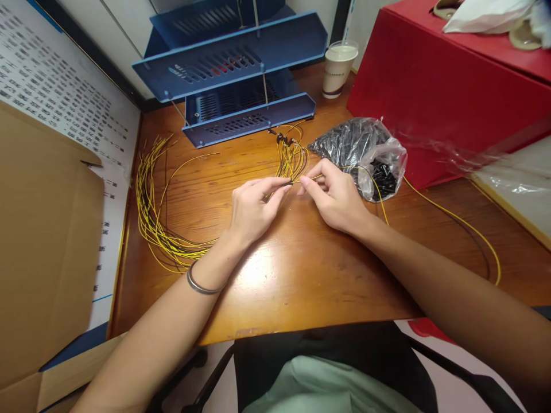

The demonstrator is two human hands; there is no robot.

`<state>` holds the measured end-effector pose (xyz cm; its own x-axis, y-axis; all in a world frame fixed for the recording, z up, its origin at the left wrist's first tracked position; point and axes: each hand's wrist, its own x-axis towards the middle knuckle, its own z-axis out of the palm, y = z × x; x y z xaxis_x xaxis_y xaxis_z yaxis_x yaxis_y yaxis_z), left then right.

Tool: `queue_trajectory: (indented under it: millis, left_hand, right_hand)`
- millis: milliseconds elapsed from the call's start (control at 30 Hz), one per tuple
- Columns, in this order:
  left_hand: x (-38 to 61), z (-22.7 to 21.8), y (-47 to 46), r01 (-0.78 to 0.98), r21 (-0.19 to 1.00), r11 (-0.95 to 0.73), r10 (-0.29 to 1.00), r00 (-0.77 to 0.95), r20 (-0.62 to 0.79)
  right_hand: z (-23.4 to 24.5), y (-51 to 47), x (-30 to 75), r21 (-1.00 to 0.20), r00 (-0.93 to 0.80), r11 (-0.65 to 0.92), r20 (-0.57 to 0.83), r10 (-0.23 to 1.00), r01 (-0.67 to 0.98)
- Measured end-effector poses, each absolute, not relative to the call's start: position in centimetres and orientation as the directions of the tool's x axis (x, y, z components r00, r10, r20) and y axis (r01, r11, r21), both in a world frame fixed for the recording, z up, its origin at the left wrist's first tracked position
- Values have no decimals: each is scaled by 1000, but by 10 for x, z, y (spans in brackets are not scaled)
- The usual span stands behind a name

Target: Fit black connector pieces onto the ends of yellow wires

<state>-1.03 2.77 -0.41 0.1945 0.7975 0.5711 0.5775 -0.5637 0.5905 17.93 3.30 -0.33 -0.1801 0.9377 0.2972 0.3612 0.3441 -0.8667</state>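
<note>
My left hand [253, 207] rests on the wooden desk [279, 275], its fingertips pinched on a thin yellow wire [451, 215] near a fan of yellow wire ends with small black tips [291, 156]. My right hand [336, 195] is closed in a pinch on the same wire, which trails off to the right across the desk. A long bundle of yellow wires [150, 212] loops along the left side. A clear plastic bag of small black parts [365, 152] lies just behind my right hand.
A blue stacked document tray [241, 74] stands at the back. A lidded paper cup [339, 67] sits beside a big red box [434, 92]. Cardboard [43, 246] and a printed sheet [64, 97] line the left edge. A plastic-wrapped board [516, 183] lies at the right.
</note>
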Motion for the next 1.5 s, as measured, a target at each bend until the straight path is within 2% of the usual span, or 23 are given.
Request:
queue_trajectory:
  millis: [167, 433, 567, 833, 1000, 1100, 1200, 1267, 1333, 1400, 1433, 1500]
  left_hand:
    - [-10, -5, 27, 543, 621, -565, 808, 214, 549]
    - [-8, -6, 27, 408, 772, -486, 873, 188, 450]
    - [-7, -3, 26, 361, 823, -439, 898, 149, 413]
    - [-5, -1, 22, 288, 879, -381, 923, 179, 341]
    - [-26, 10, 38, 323, 904, -280, 942, -86, 323]
    - [-54, 22, 54, 164, 950, -266, 874, -374, 309]
    - [-72, 31, 59, 34, 978, -203, 854, -483, 194]
    - [-72, 35, 54, 35, 986, -161, 914, -371, 162]
    - [-61, 36, 46, 96, 991, -92, 994, -47, 97]
    - [-45, 37, 35, 152, 988, -19, 961, 274, -24]
    - [-37, 37, 30, 188, 982, -15, 926, 374, -57]
    - [-23, 35, 22, 222, 974, -47, 923, 383, -43]
  right_hand:
    - [-4, 32, 177, -895, -230, 337, 277, 933, 291]
    - [-7, 31, 173, -903, -225, 353, 301, 927, 247]
    - [-7, 27, 170, -924, -211, 313, 269, 940, 219]
    - [-8, 24, 164, -946, -150, 306, 288, 946, 111]
    - [-2, 21, 170, -924, -141, 314, 288, 947, 217]
    - [3, 18, 175, -929, -112, 275, 254, 961, 248]
    - [12, 14, 178, -961, -47, 218, 213, 976, 168]
    - [20, 12, 177, -981, -3, 179, 179, 984, 78]
    - [25, 10, 174, -989, 7, 146, 146, 989, 20]
    - [27, 7, 169, -990, -17, 144, 144, 989, 1]
    - [26, 5, 167, -988, -41, 154, 154, 987, -1]
    - [23, 2, 161, -985, -114, 175, 173, 978, 6]
